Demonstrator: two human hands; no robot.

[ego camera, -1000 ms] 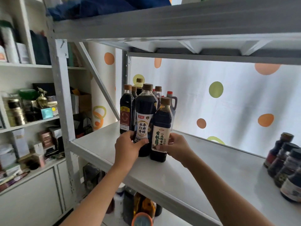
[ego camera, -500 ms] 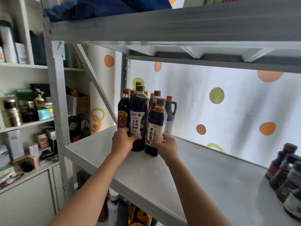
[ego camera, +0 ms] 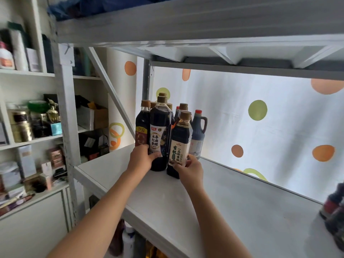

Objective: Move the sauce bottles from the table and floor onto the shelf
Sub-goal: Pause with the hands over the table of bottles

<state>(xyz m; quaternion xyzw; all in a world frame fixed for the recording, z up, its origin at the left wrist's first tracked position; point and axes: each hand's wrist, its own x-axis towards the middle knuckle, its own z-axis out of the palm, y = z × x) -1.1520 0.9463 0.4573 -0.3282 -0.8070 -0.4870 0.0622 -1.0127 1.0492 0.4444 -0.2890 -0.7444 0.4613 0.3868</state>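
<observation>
Several dark sauce bottles stand clustered at the back left of the white metal shelf (ego camera: pixel 232 211). My left hand (ego camera: pixel 142 158) grips the lower part of a tall dark vinegar bottle (ego camera: pixel 160 135) with a white label. My right hand (ego camera: pixel 189 169) holds the base of a shorter soy sauce bottle (ego camera: pixel 180 146) with a beige label, just right of the first. Both bottles stand upright on the shelf board. Behind them are more cork-capped bottles and a red-capped jug (ego camera: pixel 198 131) with a handle.
Dark jars (ego camera: pixel 333 211) sit at the shelf's right edge. An upper shelf board (ego camera: pixel 186 21) hangs low overhead. A diagonal brace (ego camera: pixel 109 90) and upright post (ego camera: pixel 66 108) bound the left side. Cluttered white cabinet shelves (ego camera: pixel 28 140) stand further left. More bottles (ego camera: pixel 128 241) are below.
Both hands pushed the two front bottles further back along the shelf toward the cluster, and my arms stretched out. The view shifted slightly left.
</observation>
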